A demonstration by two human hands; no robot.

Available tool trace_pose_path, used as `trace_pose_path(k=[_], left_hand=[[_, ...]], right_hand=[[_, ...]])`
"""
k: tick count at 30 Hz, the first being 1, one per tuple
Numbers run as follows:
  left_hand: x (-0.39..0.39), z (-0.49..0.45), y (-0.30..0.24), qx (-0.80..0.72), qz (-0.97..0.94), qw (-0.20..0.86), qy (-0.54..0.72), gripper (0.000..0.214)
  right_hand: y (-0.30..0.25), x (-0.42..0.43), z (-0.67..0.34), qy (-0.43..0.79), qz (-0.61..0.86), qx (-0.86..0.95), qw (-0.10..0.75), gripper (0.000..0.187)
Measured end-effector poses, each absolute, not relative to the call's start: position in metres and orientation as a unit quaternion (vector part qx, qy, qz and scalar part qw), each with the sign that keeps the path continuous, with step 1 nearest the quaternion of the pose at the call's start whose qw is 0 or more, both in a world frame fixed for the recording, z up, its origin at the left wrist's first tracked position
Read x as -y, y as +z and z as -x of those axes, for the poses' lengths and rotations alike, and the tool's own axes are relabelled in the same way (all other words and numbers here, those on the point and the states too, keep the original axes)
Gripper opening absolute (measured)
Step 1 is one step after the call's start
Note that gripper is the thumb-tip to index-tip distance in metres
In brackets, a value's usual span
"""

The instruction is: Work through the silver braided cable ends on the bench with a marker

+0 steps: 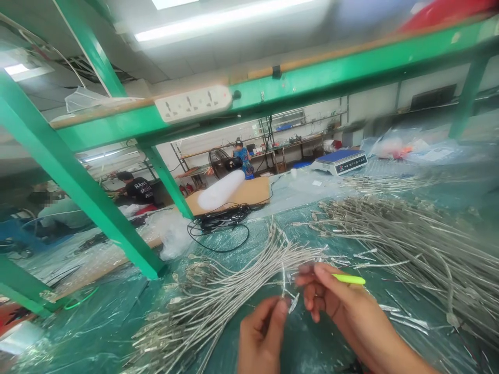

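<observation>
My left hand (263,332) is closed in a pinch on the end of a thin silvery cable (284,280), which stands up from between thumb and forefinger. A crumpled bit of foil (294,303) sticks out beside the fingertips. My right hand (339,298), just to the right, is wrapped around a slim tool with a neon-yellow handle (351,279); its working tip is blurred. Behind both hands a fanned bundle of braided silvery cables (234,285) lies on the green table covering (210,246). Loose foil strips (409,322) are scattered to the right.
A larger cable pile (401,234) fills the right side. Farther back are a digital scale (341,162), plastic bags (405,148), a black cord coil (222,221) and a white roll (221,189). A green frame post (105,197) and a shelf with a power strip (194,104) stand ahead. Other people sit beyond.
</observation>
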State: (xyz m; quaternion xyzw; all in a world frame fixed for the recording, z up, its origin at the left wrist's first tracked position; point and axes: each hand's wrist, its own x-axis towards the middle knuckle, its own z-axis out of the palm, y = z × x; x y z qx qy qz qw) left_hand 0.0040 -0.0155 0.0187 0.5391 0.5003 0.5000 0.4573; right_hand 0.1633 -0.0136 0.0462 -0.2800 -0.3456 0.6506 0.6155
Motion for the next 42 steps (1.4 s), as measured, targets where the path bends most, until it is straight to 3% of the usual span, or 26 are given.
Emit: trace_pose_path(k=[4,11,15,21,27,35,42], left_hand=[[0.014,-0.003,0.014,-0.492,-0.501,0.502,0.505,0.043],[0.021,-0.01,0.026,-0.486,-0.48,0.477,0.553,0.032],[0.024,-0.012,0.029,-0.486,-0.488,0.459,0.561,0.031],[0.023,-0.012,0.026,-0.477,-0.497,0.455,0.564,0.031],[0.025,-0.013,0.022,-0.473,-0.517,0.458,0.547,0.027],[0.025,-0.014,0.017,-0.468,-0.53,0.459,0.538,0.026],[0.023,-0.013,0.016,-0.479,-0.517,0.445,0.552,0.025]], right_hand=[[0.046,0.02,-0.162,0.504,0.36,0.469,0.629,0.024],[0.043,0.028,-0.163,0.248,0.432,0.611,0.616,0.015],[0.04,0.022,-0.164,0.259,0.44,0.604,0.612,0.014],[0.037,0.019,-0.158,0.4,0.454,0.6,0.524,0.015],[0.034,0.02,-0.152,0.467,0.434,0.579,0.508,0.017],[0.035,0.018,-0.152,0.455,0.438,0.58,0.515,0.019],[0.031,0.024,-0.151,0.34,0.461,0.623,0.533,0.016]])
